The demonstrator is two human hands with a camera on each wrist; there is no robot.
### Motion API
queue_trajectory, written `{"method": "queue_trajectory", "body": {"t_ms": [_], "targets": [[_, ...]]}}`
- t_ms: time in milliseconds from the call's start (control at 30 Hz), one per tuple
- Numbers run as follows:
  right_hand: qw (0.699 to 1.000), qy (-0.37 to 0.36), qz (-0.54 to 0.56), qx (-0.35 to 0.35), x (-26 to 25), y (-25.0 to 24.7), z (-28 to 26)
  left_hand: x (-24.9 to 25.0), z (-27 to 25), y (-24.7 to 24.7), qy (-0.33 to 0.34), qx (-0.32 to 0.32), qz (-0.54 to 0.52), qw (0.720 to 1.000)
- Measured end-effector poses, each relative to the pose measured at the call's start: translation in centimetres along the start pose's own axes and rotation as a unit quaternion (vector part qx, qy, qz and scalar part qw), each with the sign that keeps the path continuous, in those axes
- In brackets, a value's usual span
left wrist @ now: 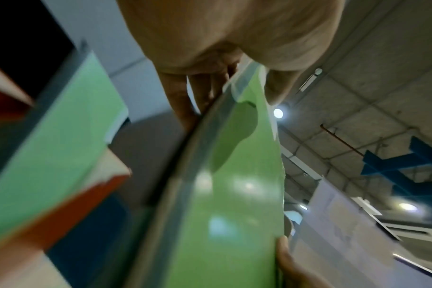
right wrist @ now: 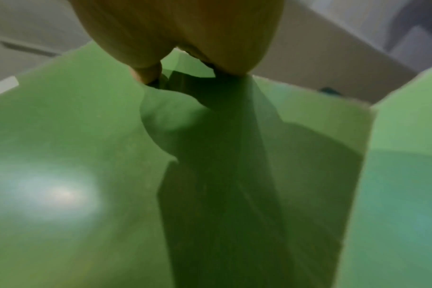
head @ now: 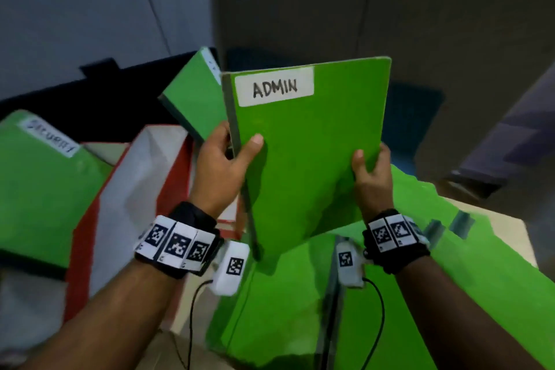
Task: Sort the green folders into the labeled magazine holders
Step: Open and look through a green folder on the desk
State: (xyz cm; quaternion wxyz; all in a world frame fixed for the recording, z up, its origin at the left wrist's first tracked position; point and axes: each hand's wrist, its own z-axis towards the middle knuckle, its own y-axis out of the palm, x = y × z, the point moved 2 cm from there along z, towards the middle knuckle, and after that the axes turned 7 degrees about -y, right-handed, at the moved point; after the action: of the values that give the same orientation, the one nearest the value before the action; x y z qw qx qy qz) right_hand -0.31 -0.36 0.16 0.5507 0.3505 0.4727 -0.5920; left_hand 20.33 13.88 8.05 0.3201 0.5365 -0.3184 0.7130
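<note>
1. Both hands hold a green folder (head: 309, 141) upright in front of the person, above the other folders; its white label (head: 274, 86) reads "ADMIN".
2. The left hand (head: 222, 162) grips the folder's grey spine edge, thumb on the front cover and fingers (left wrist: 183, 101) behind.
3. The right hand (head: 372, 171) pinches the opposite edge, thumb on the front.
4. More green folders (head: 390, 294) lie flat below the held one.
5. To the left stands a red and white magazine holder (head: 129, 198); a green folder (head: 195, 99) leans out of what seems to be it, though blur hides where it sits.
6. Further left, another green folder (head: 39, 189) bears a blurred label.
</note>
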Motion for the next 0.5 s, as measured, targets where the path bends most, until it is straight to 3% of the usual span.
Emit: {"method": "queue_trajectory", "body": {"t_ms": [100, 267, 400, 500], "targets": [[0.992, -0.107, -0.014, -0.063, -2.2, 4.4, 0.6, 1.8, 0.9, -6.1, 0.035, 0.076, 0.002, 0.996], [0.964, -0.207, -0.116, -0.121, -6.9, 13.7, -1.5, 4.4, -0.4, -14.6, 0.105, 0.193, 0.03, 0.975], [0.916, -0.301, -0.079, -0.252, -10.3, 22.1, -6.0, 6.2, -1.9, -20.9, 0.187, 0.309, 0.021, 0.932], [0.872, -0.334, -0.036, -0.355, -12.0, 26.9, -10.5, 6.9, -3.0, -24.8, 0.232, 0.349, 0.051, 0.907]]}}
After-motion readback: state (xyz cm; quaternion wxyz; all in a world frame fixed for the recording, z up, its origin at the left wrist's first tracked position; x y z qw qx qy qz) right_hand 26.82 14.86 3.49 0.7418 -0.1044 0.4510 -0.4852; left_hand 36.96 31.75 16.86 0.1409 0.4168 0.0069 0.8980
